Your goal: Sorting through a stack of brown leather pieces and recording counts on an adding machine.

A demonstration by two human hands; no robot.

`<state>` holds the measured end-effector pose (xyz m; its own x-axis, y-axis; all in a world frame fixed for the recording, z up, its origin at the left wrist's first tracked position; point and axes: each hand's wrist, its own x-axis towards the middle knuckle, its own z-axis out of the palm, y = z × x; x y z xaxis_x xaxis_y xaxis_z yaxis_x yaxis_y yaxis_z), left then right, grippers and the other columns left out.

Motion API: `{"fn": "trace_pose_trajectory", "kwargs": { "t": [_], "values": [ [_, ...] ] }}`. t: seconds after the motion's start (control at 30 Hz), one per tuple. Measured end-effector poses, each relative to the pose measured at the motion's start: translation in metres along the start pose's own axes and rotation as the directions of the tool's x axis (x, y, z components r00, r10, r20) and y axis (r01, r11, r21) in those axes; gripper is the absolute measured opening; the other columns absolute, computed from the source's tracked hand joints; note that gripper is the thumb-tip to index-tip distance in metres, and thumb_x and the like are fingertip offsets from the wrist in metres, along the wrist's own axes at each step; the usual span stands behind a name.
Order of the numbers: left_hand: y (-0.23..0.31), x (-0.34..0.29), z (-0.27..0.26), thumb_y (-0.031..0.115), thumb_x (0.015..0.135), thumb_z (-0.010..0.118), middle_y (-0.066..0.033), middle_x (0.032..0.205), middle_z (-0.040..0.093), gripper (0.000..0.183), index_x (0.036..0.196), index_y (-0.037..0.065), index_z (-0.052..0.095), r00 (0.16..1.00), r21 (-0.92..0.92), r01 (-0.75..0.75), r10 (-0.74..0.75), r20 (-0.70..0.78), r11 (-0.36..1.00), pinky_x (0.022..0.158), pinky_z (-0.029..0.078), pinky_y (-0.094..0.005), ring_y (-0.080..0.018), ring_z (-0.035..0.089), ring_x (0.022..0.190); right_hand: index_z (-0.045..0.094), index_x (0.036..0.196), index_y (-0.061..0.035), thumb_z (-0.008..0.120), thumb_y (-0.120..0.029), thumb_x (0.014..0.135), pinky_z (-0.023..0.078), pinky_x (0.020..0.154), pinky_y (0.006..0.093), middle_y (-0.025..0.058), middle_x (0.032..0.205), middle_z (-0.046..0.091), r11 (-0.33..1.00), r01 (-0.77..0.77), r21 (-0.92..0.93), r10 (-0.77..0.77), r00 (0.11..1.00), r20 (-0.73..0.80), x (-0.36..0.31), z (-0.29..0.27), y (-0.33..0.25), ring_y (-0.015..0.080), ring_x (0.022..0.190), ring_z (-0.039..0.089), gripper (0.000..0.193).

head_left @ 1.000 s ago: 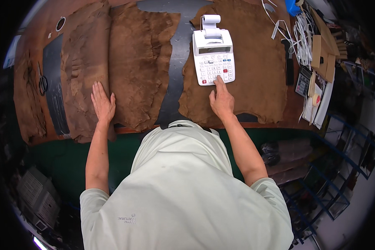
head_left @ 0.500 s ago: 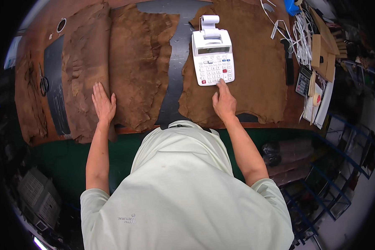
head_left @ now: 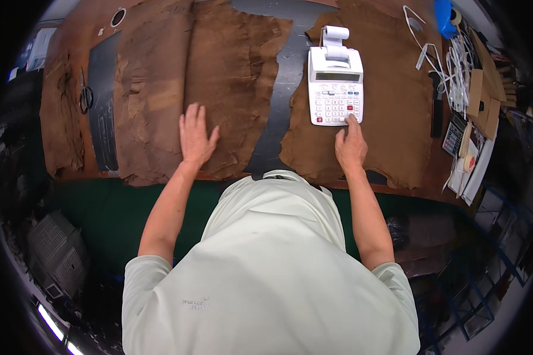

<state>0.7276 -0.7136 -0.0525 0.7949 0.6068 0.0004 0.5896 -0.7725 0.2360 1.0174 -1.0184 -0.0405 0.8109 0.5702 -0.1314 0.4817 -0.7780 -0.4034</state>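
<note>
My left hand lies with fingers stretched on brown leather, at the border between a folded hide and a wider middle hide. It holds nothing. My right hand is at the lower right keys of a white printing calculator, its index fingertip on or just over the keypad and the thumb held apart. A paper roll stands at the calculator's far end. Beneath the calculator is another brown hide. Whether a key is pressed down cannot be seen.
Scissors and a roll of tape lie at the left. On the right are a long black tool, a smaller dark calculator, white strips and an opened cardboard box. A dark strip runs between hides.
The whole view has shifted, so the table things appear farther right. My left hand has moved right off the folded hide onto the middle one. My right fingertip has slid slightly right along the keypad.
</note>
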Motion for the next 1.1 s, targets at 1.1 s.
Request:
{"fn": "trace_pose_trajectory", "kwargs": {
  "t": [1.1],
  "values": [
    [0.091, 0.035, -0.003, 0.004, 0.089, 0.055, -0.0215, 0.104, 0.060, 0.019, 0.107, 0.002, 0.051, 0.765, -0.368, 0.585, -0.643, -0.048, 0.723, 0.084, 0.053, -0.0502, -0.0398, 0.064, 0.103, 0.063, 0.122, 0.0026, 0.059, -0.004, 0.092, 0.047, 0.065, 0.0371, 0.0174, 0.096, 0.066, 0.868, 0.263, 0.422, -0.406, 0.864, 0.297, -0.014, 0.041, -0.034, 0.0245, 0.068, 0.055, 0.031]
  ]
}}
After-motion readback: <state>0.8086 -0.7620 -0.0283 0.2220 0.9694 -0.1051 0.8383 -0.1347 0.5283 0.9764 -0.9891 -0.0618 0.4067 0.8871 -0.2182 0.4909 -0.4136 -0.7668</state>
